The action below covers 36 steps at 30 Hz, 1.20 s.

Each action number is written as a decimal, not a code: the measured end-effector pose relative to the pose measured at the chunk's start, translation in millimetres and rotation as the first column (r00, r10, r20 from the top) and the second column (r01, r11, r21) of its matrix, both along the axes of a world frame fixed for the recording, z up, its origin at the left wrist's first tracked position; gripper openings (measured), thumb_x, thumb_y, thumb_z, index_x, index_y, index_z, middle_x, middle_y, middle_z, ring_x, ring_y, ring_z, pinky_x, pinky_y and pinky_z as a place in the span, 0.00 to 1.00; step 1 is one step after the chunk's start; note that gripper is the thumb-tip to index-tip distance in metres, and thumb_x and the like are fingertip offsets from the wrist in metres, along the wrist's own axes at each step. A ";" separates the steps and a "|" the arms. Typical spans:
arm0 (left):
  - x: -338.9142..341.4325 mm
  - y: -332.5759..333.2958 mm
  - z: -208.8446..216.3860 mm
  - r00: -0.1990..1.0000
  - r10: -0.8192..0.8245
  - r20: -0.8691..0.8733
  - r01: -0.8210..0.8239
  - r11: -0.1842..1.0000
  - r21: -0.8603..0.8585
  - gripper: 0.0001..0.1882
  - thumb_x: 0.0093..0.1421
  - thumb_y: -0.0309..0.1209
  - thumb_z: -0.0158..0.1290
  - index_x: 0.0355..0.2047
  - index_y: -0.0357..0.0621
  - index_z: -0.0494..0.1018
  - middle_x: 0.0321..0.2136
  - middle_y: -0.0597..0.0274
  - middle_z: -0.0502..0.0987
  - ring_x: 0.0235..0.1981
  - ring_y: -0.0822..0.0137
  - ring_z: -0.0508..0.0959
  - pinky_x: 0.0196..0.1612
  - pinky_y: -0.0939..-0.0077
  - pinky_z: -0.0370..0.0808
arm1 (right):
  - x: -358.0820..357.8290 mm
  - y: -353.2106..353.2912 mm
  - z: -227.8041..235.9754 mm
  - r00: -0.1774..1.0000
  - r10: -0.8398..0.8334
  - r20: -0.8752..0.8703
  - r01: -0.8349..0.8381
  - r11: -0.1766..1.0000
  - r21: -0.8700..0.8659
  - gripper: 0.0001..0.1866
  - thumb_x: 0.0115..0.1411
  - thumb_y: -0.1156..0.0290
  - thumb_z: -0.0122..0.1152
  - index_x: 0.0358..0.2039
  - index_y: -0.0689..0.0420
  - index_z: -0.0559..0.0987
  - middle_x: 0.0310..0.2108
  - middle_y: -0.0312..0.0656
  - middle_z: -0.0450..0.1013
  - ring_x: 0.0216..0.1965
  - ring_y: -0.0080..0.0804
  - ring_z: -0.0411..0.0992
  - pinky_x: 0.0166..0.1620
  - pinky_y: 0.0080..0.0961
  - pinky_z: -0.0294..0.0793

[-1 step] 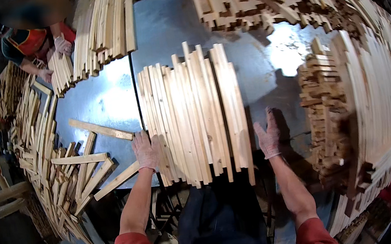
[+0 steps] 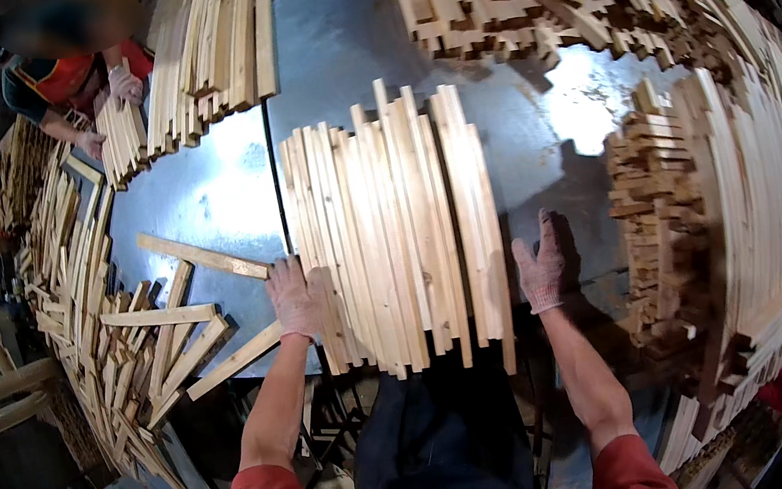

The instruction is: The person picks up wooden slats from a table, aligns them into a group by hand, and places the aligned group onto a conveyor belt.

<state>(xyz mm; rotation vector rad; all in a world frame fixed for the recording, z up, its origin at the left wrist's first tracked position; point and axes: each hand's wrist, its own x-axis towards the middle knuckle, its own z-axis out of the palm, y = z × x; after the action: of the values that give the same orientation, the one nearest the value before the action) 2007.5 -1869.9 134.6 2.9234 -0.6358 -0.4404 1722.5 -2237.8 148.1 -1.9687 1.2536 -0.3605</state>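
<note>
A row of pale wooden strips (image 2: 378, 246) lies side by side on the metal table in front of me, its ends uneven at both the far and near sides. A dark gap runs between strips toward the right of the row. My left hand (image 2: 293, 300), in a light knit glove, rests along the row's left edge with fingers stretched out. To the right of the row, a short space away from it, my right hand (image 2: 540, 268) hovers or rests at table height, gloved, fingers extended and holding nothing. Whether it touches the tabletop I cannot tell.
Loose wooden strips (image 2: 159, 318) lie jumbled at the left. Stacked strips (image 2: 660, 214) stand at the right, more (image 2: 479, 19) at the far right. At the far left a co-worker's gloved hands (image 2: 125, 87) touch another row. The metal table (image 2: 330, 41) has a seam.
The view has shifted slightly, so the row and both hands appear a little farther right. Both hands keep the same pose beside the row.
</note>
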 end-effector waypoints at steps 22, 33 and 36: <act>22.1 -36.4 31.0 0.445 0.034 -0.895 -0.758 0.547 -0.356 0.41 0.59 0.29 0.71 0.66 0.27 0.61 0.51 0.50 0.79 0.48 0.63 0.82 0.53 0.70 0.83 | 78.8 16.1 -21.7 0.943 -0.268 0.195 0.020 0.633 0.774 0.34 0.65 0.72 0.74 0.68 0.62 0.69 0.57 0.44 0.77 0.56 0.35 0.77 0.60 0.34 0.79; -52.5 -19.5 77.5 0.537 0.069 -0.841 -0.721 0.554 -0.416 0.41 0.56 0.30 0.72 0.64 0.28 0.64 0.51 0.51 0.81 0.49 0.64 0.81 0.55 0.68 0.81 | 37.8 9.5 13.8 0.948 -0.186 0.259 -0.170 0.392 0.904 0.35 0.64 0.69 0.74 0.68 0.63 0.71 0.59 0.46 0.77 0.55 0.38 0.77 0.57 0.35 0.79; -90.9 -1.8 111.8 0.568 0.122 -0.814 -0.761 0.455 -0.463 0.42 0.53 0.31 0.71 0.64 0.28 0.66 0.52 0.51 0.81 0.50 0.63 0.80 0.54 0.69 0.80 | 27.4 20.6 38.4 0.930 -0.130 0.343 -0.265 0.408 0.874 0.34 0.65 0.69 0.72 0.68 0.64 0.70 0.60 0.46 0.77 0.57 0.40 0.77 0.62 0.39 0.76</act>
<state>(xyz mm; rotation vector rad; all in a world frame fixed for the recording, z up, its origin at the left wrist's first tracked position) 1916.6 -1871.7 246.5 1.6906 0.1702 -0.8321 1749.9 -2217.2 186.5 -0.8924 0.8024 0.0556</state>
